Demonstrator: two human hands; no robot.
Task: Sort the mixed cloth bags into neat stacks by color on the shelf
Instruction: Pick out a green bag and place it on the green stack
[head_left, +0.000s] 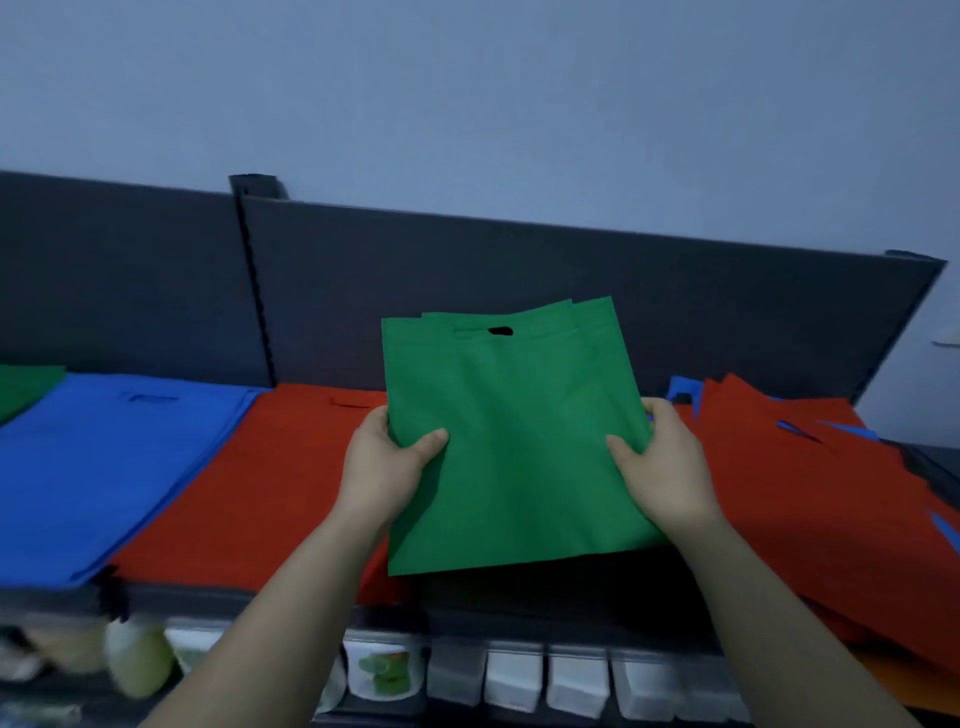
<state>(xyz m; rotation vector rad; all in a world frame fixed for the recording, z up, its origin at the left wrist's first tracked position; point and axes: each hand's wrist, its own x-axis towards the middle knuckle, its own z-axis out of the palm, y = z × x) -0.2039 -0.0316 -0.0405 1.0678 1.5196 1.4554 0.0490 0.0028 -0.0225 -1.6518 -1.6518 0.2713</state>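
Note:
I hold a small bundle of green cloth bags (514, 441) upright above the shelf, handle cut-out at the top. My left hand (384, 467) grips its left edge, thumb on the front. My right hand (660, 467) grips its right edge the same way. On the shelf lie a blue stack (104, 467) at the left and a red stack (270, 483) beside it. A corner of a green stack (23, 387) shows at the far left. A loose mixed pile of red bags (810, 499) with blue bags (680, 389) poking out lies at the right.
The dark shelf back panel (519, 270) rises behind the bags, with a slotted upright (254, 280) left of centre. Below the shelf's front edge (208, 592) a lower shelf holds small packaged goods (519, 675). A pale wall is above.

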